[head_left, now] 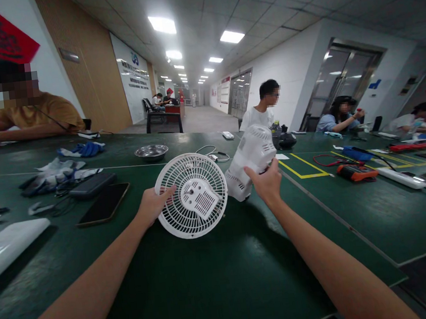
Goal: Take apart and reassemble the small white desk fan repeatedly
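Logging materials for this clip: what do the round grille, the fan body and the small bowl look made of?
Round grille: white moulded plastic, thin matte ribs. Fan body: likely the same white plastic, slightly glossy with moulded vents. Small bowl: apparently steel, silvery with bright reflections.

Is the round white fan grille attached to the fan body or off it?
Off. The left hand holds the fan grille apart from the fan body, gripped by the right hand.

A round white fan grille (191,195) is held at its left edge by the left hand (151,204) above the dark green table (218,280). The white fan body (249,160) is gripped by the right hand (267,183). A black phone (104,203) lies left; a metal bowl (152,151) sits farther back.
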